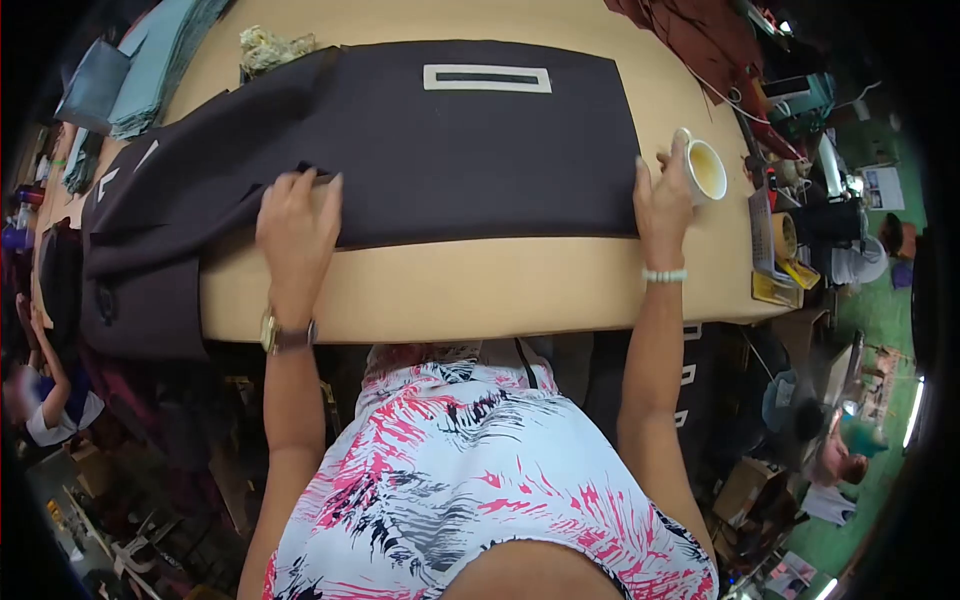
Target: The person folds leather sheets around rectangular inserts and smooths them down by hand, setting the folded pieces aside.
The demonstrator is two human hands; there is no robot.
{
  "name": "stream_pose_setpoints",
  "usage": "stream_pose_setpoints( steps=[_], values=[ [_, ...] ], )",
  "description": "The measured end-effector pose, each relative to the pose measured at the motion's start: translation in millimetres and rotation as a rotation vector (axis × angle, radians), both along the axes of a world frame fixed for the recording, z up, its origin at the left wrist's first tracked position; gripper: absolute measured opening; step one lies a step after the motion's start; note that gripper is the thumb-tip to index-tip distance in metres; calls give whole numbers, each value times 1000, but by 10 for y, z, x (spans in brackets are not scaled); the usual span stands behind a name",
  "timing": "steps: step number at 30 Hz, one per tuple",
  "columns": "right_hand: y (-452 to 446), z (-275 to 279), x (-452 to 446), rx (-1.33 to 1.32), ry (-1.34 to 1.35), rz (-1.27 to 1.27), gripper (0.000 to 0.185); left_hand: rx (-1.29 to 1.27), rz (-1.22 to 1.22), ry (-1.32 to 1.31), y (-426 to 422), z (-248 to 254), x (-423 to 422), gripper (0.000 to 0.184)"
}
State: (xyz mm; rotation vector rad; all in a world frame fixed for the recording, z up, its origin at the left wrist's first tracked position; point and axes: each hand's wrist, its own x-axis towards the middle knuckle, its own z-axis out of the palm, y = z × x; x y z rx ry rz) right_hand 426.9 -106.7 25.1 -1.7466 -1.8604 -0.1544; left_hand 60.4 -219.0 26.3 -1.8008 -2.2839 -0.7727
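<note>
Dark fabric [480,150] lies across the table, smooth on the right and bunched in folds on the left. A light rectangular frame with a dark slot [487,79] sits near its far edge. My left hand [298,215] is closed, its fingers pinching a raised fold of this fabric. At the fabric's right edge, my right hand [662,208] has its fingers against the left side of a white cup [708,172] and appears to grip it. Pale yellowish contents show inside the cup. The fingers hide part of its side.
Tan table [480,290] runs beneath the fabric. A crumpled pale bundle [272,50] sits behind it, and grey-blue cloth [160,70] is stacked at far left. Reddish cloth [685,35], a cable and a basket [768,235] line the right side. Another person [60,395] is at lower left.
</note>
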Motion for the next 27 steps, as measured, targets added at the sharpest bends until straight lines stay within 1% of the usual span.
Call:
stream_pose_setpoints(
  steps=[2, 3, 4, 5, 6, 7, 8, 10, 11, 14, 15, 16, 17, 18, 20, 21, 23, 24, 25, 26, 27],
  values=[
    [364, 3, -128, -46, -17, -19, 67, -73, 113, 0, 386, 12, 32, 48],
    [565, -80, -112, -84, -26, -57, 73, -121, 165, 3, 548, -28, 18, 53],
    [638, -56, -158, -134, 12, -102, 75, -168, 187, -16, 674, -43, 12, 55],
    [692, -28, -218, -184, 48, -144, 77, -140, 203, -7, 770, -82, 10, 52],
    [752, -12, -260, -240, 81, -189, 79, -135, 204, -49, 844, -96, -1, 49],
    [819, -9, -270, -326, 168, -228, 81, -156, 182, -134, 890, -106, -24, 46],
    [889, -39, -243, -341, 218, -197, 81, -179, 155, -222, 919, -111, -57, 43],
    [991, -100, -170, -374, 316, -157, 80, -303, 106, -371, 979, -68, -143, 46],
    [1043, -107, -110, -421, 373, -109, 83, -364, 71, -447, 1038, -50, -169, 49],
    [1136, -175, -60, -282, 415, -141, 86, -50, -10, -799, 1201, -457, -400, 64],
    [1161, -153, -56, -255, 407, -169, 86, -88, -64, -1136, 1092, -103, -265, 80],
    [1185, -121, -76, -228, 398, -196, 86, -67, -56, -1234, 1144, -123, -336, 76],
    [1209, -89, -97, -199, 390, -220, 85, -82, -35, -1358, 1168, -138, -371, 77],
    [1230, -66, -106, -228, 387, -184, 84, -99, -12, -1480, 1169, -84, -361, 78],
    [1259, -60, -120, -287, 382, -112, 82, -46, -107, -1208, 1221, -122, -332, 74],
    [1292, -130, -127, -236, 354, -61, 78, -24, -152, -1074, 1232, -143, -315, 72],
    [1176, 3, -233, -139, 384, 13, 73, -106, -388, -996, 1221, -19, -328, 65],
    [941, 287, -349, -143, 444, 30, 69, -156, -521, -957, 1218, 74, -312, 61],
    [880, 246, -310, 99, 422, 134, 67, -145, -556, -966, 1156, 200, -246, 56],
    [713, 361, -296, 195, 402, 120, 66, -142, -600, -979, 1075, 341, -166, 51],
    [580, 391, -213, 296, 450, 180, 65, -179, -623, -1102, 1005, 437, -111, 50]
  ],
)
